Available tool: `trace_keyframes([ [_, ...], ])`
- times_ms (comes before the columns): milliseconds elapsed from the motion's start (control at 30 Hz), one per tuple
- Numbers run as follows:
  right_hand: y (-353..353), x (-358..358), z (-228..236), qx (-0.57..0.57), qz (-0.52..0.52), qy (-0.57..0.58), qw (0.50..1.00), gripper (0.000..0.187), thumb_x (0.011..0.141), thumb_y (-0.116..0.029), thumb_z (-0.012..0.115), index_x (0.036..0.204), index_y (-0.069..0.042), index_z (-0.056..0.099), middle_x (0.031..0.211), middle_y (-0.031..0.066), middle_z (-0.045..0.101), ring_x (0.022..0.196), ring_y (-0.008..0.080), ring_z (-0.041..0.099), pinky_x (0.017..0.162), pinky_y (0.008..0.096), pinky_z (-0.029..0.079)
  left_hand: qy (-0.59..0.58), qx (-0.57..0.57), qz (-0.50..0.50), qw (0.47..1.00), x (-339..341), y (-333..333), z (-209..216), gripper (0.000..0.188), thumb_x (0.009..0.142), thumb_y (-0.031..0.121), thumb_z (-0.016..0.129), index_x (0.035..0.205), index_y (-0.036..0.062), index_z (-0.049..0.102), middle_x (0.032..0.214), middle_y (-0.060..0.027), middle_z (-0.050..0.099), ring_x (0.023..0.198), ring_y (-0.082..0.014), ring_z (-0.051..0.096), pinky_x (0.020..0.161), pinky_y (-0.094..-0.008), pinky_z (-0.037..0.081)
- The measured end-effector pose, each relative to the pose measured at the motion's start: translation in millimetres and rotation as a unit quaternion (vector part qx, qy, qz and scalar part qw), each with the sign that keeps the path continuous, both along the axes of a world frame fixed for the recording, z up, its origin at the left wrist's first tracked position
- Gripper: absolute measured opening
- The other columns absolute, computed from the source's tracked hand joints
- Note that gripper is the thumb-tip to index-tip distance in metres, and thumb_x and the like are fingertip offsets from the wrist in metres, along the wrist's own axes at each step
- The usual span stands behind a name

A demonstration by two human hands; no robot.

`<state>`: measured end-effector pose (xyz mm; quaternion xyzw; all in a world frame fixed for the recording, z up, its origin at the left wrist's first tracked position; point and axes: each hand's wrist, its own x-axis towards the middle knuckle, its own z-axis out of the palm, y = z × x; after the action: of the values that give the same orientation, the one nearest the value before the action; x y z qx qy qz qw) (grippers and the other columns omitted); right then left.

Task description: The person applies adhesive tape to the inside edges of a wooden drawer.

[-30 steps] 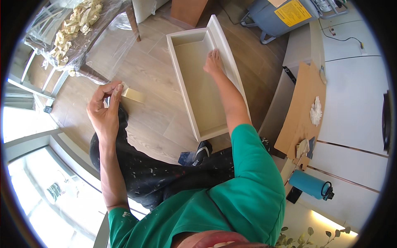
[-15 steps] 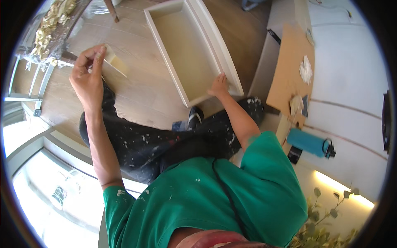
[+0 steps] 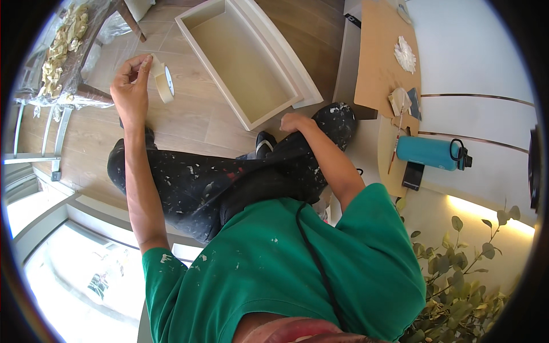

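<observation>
Between the thumb and fingers of my left hand (image 3: pixel 132 86), a short strip is pinched. A roll of masking tape (image 3: pixel 164 86) hangs from it, its side turned toward me. The pale drawer (image 3: pixel 217 86), an open box with a curved front panel on its right side, sits on the floor ahead of me. My right hand (image 3: pixel 295 122) is curled into a fist by my right knee, just short of the drawer's near end and apart from it. What that fist holds, if anything, is hidden.
Cardboard (image 3: pixel 374 63) on the right carries a crumpled white wad (image 3: pixel 405 55). Nearer are a thin brush (image 3: pixel 394 148), a blue bottle (image 3: pixel 426 152) and a phone (image 3: pixel 413 175). A leafy plant (image 3: pixel 457 286) stands lower right. Plastic-wrapped furniture (image 3: pixel 94 94) and a metal ladder (image 3: pixel 63 128) are left.
My right hand has come off the drawer's near corner and closed by my knee. The tape roll in my left hand has swung round, showing its side. The view has shifted slightly.
</observation>
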<state>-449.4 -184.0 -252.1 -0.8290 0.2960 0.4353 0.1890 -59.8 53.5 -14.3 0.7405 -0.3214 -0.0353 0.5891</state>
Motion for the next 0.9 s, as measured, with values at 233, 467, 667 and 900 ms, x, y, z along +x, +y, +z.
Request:
trace_keyframes([
  [233,38.3,25.8,30.4,0.059,-0.085,-0.049,0.993,0.064,0.089,-0.046,0.069,0.137,-0.004,0.059,0.132,0.0239,0.062,0.119,0.0366,0.062,0.097,0.0444,0.050,-0.018,0.007,-0.022,1.000,-12.3,1.6,0.6,0.018,0.094,0.015,0.073,0.105,0.0011,0.076,0.089,-0.0074,0.075,0.081,-0.0112,0.067,0.079,-0.0262,0.052],
  [467,17.5,20.6,-2.0,0.124,-0.660,-0.135,0.728,0.097,0.085,-0.056,0.072,0.159,-0.011,0.028,0.147,0.0251,0.049,0.132,0.0426,0.051,0.109,0.0523,0.039,-0.011,0.040,-0.035,0.999,-21.2,-2.3,7.3,0.016,0.092,0.012,0.073,0.104,0.0017,0.076,0.090,-0.0076,0.075,0.084,-0.0128,0.068,0.082,-0.0278,0.051],
  [667,-31.4,22.6,-87.1,0.010,-0.771,-0.210,0.601,0.081,0.084,-0.034,0.076,0.150,-0.007,0.037,0.137,0.0206,0.054,0.116,0.0373,0.058,0.104,0.0609,0.040,-0.008,0.055,-0.043,0.998,-23.0,-15.0,16.8,0.015,0.092,0.010,0.074,0.103,0.0013,0.075,0.090,-0.0075,0.075,0.083,-0.0131,0.067,0.081,-0.0280,0.051],
  [900,-40.7,16.7,-128.8,-0.106,-0.722,-0.224,0.646,0.063,0.080,-0.019,0.076,0.135,-0.001,0.051,0.123,0.0177,0.060,0.111,0.0343,0.060,0.103,0.0573,0.042,-0.019,0.081,-0.064,0.994,-22.5,-11.9,17.4,0.016,0.096,0.005,0.070,0.109,-0.0014,0.073,0.095,-0.0047,0.073,0.091,-0.0090,0.063,0.085,-0.0241,0.048],
])
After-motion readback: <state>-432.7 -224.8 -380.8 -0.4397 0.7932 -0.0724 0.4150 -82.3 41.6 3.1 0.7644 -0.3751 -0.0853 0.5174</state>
